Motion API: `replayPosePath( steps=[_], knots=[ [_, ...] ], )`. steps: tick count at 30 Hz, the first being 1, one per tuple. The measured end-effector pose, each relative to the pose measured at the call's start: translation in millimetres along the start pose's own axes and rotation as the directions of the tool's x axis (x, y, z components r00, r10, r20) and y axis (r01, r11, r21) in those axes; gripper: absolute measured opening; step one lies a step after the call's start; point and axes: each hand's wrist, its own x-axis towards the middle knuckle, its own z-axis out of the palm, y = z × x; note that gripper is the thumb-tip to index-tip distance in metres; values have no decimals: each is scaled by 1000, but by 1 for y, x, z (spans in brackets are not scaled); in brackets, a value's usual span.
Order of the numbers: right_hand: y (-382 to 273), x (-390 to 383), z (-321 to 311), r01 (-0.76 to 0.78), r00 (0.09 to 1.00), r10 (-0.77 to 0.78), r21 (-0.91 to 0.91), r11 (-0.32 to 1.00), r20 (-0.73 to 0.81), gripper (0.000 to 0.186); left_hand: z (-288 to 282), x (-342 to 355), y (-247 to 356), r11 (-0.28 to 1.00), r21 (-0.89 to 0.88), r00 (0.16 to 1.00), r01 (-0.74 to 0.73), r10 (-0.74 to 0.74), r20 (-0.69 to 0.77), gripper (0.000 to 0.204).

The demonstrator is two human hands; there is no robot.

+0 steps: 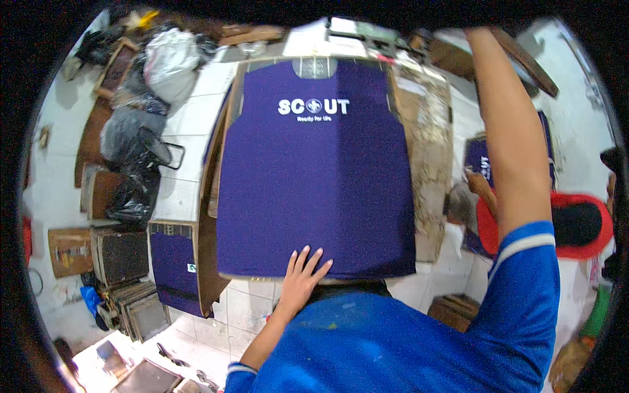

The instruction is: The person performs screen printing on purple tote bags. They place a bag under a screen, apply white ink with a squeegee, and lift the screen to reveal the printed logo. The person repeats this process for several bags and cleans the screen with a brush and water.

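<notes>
A dark purple cloth panel [314, 177] with a white printed emblem near its top lies stretched flat over a brown board [223, 157] in the middle of the view. My left hand [303, 274] rests flat on the panel's near edge, fingers spread, holding nothing. My right arm [508, 131] in a blue sleeve reaches up and away to the upper right; its hand is out of the picture at the top edge.
Another purple panel on a board [171, 265] sits lower left. Black and grey bags [134, 141] pile at the left, wooden frames [121, 259] below them. A stained worktop edge [429, 157] runs along the right. A person in red [576, 226] works at the right.
</notes>
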Motion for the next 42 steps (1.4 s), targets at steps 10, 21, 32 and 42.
replayPosePath(
  steps=[10,21,32,42],
  knots=[
    [-1,-12,8,37,997,-36,16,999,-75,91,33,-21,-157,642,-191,520,743,-733,-438,73],
    [-6,13,1,4,999,-3,-25,1000,44,93,0,-28,-138,512,-413,433,754,-859,-275,54],
    [-4,36,-4,13,999,-13,5,1000,45,86,-12,41,-148,665,-275,714,694,-685,143,72],
    [-5,51,0,-13,999,11,54,998,33,83,-9,43,-147,601,-360,699,713,-649,301,83]
  ],
)
